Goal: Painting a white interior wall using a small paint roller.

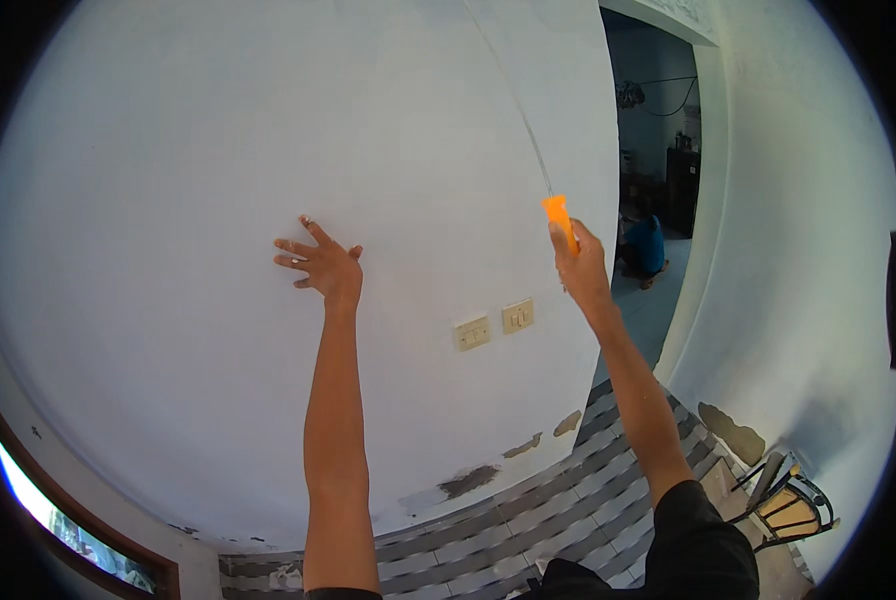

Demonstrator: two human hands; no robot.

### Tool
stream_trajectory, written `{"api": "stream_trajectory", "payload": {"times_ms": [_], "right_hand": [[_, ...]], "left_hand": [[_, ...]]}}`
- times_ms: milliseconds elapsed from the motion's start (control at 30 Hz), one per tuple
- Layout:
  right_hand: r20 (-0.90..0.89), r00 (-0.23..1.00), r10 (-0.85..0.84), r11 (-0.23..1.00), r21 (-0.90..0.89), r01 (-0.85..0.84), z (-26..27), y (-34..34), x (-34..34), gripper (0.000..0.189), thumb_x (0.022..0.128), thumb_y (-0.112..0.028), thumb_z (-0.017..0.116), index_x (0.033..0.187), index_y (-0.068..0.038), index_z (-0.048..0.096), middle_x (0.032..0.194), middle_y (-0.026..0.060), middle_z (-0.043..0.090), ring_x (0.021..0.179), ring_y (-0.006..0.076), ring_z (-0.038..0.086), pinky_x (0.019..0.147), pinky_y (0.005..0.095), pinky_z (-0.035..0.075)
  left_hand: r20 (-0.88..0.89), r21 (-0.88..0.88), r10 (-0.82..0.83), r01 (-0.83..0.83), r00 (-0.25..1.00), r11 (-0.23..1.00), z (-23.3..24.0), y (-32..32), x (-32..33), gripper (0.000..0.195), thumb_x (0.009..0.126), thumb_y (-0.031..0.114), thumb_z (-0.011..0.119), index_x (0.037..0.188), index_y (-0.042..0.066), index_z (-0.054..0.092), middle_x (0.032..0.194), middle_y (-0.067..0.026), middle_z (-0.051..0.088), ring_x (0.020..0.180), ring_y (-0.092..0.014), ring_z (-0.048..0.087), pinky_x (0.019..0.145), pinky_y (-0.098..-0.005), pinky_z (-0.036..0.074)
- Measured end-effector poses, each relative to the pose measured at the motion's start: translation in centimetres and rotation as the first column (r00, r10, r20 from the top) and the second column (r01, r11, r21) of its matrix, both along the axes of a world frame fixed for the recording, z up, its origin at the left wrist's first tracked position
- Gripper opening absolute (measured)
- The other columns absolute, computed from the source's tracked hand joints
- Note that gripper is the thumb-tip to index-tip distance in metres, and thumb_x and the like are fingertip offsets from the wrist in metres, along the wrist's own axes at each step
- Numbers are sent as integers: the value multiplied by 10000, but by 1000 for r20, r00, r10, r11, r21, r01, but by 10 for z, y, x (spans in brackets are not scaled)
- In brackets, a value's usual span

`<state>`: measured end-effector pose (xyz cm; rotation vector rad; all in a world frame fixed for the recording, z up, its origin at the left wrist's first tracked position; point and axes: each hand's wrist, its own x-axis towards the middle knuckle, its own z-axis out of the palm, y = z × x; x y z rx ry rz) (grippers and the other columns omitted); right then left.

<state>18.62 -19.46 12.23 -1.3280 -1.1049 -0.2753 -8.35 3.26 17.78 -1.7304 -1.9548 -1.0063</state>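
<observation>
My left hand [326, 262] is raised before the white wall [192, 337] with its fingers spread and nothing in it. White specks show on its fingertips. I cannot tell whether it touches the wall. My right hand [584, 264] is closed around the orange handle [560, 217] of a tool. From the handle, a thin metal rod [530, 135] runs up and to the left, past the top of the view, so the tool's far end is hidden. Two cream switch plates [472, 333] are on the wall between my forearms.
Right of the wall, a doorway [654, 330] opens onto a darker room where a person in blue [645, 246] crouches. A chair [789, 510] stands at lower right on the striped tile floor [493, 536]. Plaster has peeled in patches [470, 481] low down. A wood-framed window [80, 536] is at lower left.
</observation>
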Motion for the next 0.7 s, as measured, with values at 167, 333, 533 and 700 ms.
{"api": "stream_trajectory", "payload": {"times_ms": [167,333,533,700], "right_hand": [[-290,935,205,978,29,-206,-20,-32,-26,358,1030,-347,596,1143,-11,644,645,-4,488,515,40,436,473,194,340],[-172,968,184,983,13,-185,-66,-33,-57,338,1029,-292,603,1176,9,647,699,19,551,591,55,488,538,216,404],[1,995,101,993,64,-101,-31,-3,-65,396,1023,-318,606,1190,41,632,764,90,607,670,149,544,647,300,478],[14,991,135,991,-25,-134,-19,28,-60,394,1018,-343,602,1190,11,630,817,172,630,685,251,605,692,305,501]], "left_hand": [[-26,-25,5,-6,1000,1000,2,1,0,1190,819,584,760,1618,121,9,1556,-447,94,1411,-655,188,894,-633,545],[-34,-27,9,-10,999,1000,0,3,-1,1198,819,590,757,1619,118,0,1558,-448,84,1414,-658,175,898,-630,543],[-7,-59,-15,15,1000,998,4,0,-1,1199,824,577,759,1617,118,-15,1559,-452,53,1421,-661,144,925,-652,517],[10,-56,-28,29,1000,998,3,-1,-3,1204,817,563,774,1619,114,-4,1557,-456,54,1414,-671,143,927,-666,507]]}}
